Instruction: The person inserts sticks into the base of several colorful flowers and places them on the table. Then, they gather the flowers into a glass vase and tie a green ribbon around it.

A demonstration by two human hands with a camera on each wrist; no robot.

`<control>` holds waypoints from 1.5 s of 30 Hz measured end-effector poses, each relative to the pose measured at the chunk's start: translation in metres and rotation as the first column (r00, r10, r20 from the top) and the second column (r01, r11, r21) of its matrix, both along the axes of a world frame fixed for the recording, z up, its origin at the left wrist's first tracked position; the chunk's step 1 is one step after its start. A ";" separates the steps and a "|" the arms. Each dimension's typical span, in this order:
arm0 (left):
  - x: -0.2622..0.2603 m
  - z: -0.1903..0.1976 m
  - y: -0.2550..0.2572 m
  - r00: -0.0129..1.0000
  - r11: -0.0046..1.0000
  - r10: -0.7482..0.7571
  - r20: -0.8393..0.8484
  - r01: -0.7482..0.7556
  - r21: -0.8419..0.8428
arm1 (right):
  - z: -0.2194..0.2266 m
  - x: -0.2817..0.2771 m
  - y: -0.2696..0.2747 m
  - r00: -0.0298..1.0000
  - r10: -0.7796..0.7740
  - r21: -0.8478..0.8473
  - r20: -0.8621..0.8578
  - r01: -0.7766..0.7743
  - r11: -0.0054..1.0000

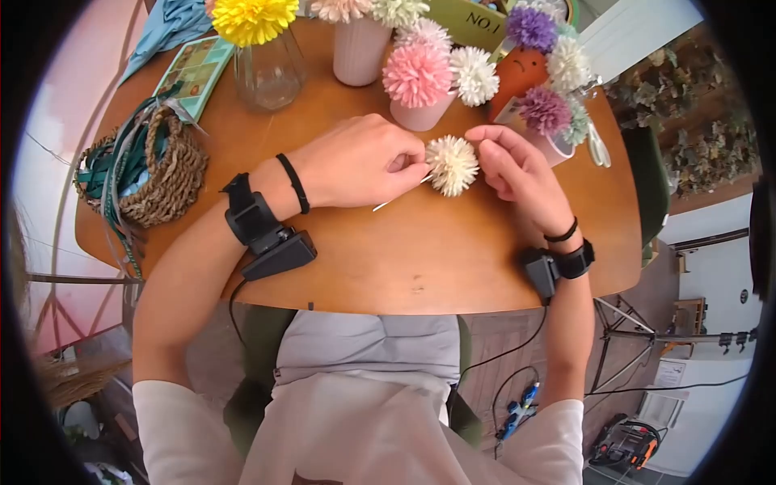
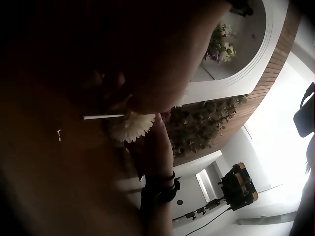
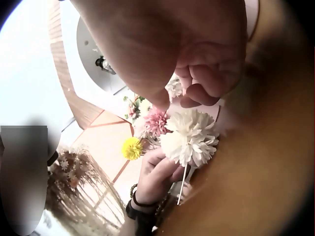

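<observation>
A cream-white pompom artificial flower (image 1: 453, 166) lies on its side above the wooden table, its thin white stem (image 3: 182, 187) pointing toward the person's left. My left hand (image 1: 364, 162) pinches the stem between thumb and forefinger close beneath the bloom. At the bloom's other side is my right hand (image 1: 521, 174), its fingers loosely bent and fingertips right at the petals. Seen in the right wrist view, that palm hangs over the flower. The left wrist view is dark, with only the stem (image 2: 103, 117) and some petals bright.
Behind the hands stand a pink vase (image 1: 420, 111) of pink and white flowers, a glass vase (image 1: 271, 77) with a yellow bloom, and an orange sad-faced pot (image 1: 517, 73). On the left is a woven basket (image 1: 174, 174) with green ribbons; scissors (image 1: 598, 145) lie right.
</observation>
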State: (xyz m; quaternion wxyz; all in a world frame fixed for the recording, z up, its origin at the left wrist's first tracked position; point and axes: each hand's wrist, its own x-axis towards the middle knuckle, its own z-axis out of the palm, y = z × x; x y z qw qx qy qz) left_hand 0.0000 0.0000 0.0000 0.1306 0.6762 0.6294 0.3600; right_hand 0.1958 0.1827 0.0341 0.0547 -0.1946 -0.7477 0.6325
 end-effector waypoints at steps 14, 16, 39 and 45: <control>0.020 0.015 0.002 0.999 0.982 -0.027 -0.043 0.019 -0.187 | -0.026 0.000 0.003 0.963 0.255 0.600 -0.088 -0.154 0.785; 0.025 0.016 0.003 1.000 0.980 0.001 -0.005 -0.002 -0.198 | -0.025 0.003 0.005 0.966 0.249 0.622 -0.075 -0.149 0.768; -0.020 0.031 -0.044 0.890 0.833 0.315 -0.329 -0.426 -0.353 | -0.029 0.012 0.011 0.973 0.164 0.537 -0.162 -0.052 0.842; -0.029 0.024 -0.046 0.911 0.828 0.344 -0.229 -0.409 -0.383 | -0.027 0.009 0.012 0.988 0.134 0.520 -0.080 -0.073 0.851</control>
